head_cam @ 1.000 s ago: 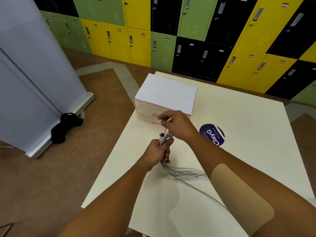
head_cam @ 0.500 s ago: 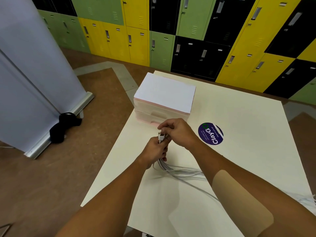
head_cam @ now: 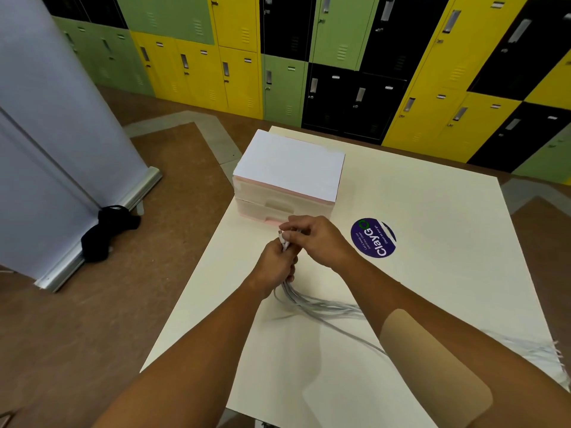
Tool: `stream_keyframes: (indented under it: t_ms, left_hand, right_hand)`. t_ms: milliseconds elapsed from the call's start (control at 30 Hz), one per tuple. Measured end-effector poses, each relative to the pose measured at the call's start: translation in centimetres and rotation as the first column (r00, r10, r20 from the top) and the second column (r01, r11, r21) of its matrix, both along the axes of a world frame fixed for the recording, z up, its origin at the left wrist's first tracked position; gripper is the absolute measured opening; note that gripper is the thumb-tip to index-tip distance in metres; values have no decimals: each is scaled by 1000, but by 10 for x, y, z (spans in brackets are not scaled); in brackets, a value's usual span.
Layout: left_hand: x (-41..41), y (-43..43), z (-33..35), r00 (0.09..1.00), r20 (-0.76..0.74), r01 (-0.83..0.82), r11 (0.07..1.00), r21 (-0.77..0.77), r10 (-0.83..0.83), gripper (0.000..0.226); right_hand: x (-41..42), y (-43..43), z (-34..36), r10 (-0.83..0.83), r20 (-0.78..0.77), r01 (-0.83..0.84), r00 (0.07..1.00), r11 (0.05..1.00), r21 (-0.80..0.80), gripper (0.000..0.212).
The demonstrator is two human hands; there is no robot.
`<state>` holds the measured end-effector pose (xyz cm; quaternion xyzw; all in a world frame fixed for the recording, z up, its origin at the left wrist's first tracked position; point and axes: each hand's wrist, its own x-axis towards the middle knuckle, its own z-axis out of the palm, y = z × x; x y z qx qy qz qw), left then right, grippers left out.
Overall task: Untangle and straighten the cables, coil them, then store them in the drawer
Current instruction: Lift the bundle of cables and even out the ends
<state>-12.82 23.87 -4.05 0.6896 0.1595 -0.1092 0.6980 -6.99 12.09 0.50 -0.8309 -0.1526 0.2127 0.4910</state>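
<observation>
Frame centre: cream table (head_cam: 432,242). On its far left part stands a drawer unit (head_cam: 290,168), both drawers closed. Round purple sticker (head_cam: 373,238) right of the hands. Lockers (head_cam: 340,57) across the top; banner stand (head_cam: 46,118) upper left, with a black bag (head_cam: 108,230) at its base on the floor.

Counts: one unit, two drawers, one sticker, one bundle of grey cables (head_cam: 321,307), strands too bunched to count.

Just in front of the lower drawer, the left hand (head_cam: 276,264) is fisted around the bundle. The right hand (head_cam: 315,239), touching it from above, pinches the plug ends (head_cam: 282,239) in curled fingers. The cables trail right across the table, under the right forearm.
</observation>
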Motion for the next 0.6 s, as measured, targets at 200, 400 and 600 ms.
stream_keyframes:
  t_ms: [200, 400, 600]
  left_hand:
    - [3, 4, 6, 999, 22, 42, 999, 34, -43, 20]
    - [6, 4, 9, 1000, -7, -2, 1000, -11, 1, 29]
    - [8, 6, 13, 999, 16, -36, 996, -76, 37, 26]
  right_hand:
    - [1, 3, -3, 58, -17, -59, 998, 996, -60, 40]
    - [7, 6, -7, 56, -27, -58, 998, 995, -76, 70]
    - [15, 12, -5, -44, -109, 46, 993, 999, 18, 62]
